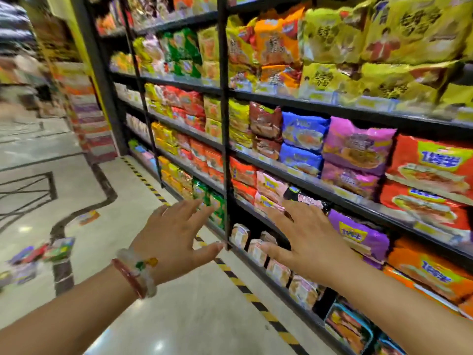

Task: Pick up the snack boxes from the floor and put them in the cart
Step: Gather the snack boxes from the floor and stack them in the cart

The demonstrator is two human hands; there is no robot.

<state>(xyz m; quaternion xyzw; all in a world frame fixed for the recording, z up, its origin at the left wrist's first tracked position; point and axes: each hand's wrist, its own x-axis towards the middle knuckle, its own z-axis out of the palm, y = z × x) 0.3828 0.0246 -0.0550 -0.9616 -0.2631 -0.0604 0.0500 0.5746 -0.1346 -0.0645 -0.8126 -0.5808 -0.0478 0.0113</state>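
Observation:
Several snack boxes (42, 252) lie scattered on the pale floor at the far left, blurred, and one more box (88, 217) lies further off on the tiles. My left hand (176, 234) is held out in front of me with fingers spread and holds nothing; beaded bracelets sit on its wrist. My right hand (304, 239) is also spread and empty, raised in front of the lower shelves. Both hands are well to the right of the boxes and above the floor. No cart is in view.
A tall black shelf unit (226, 124) packed with bagged noodles fills the right side. A yellow-and-black tape line (238, 280) runs along its foot. Stacked cartons (89, 116) stand at the shelf's far end. Open tiled floor lies to the left.

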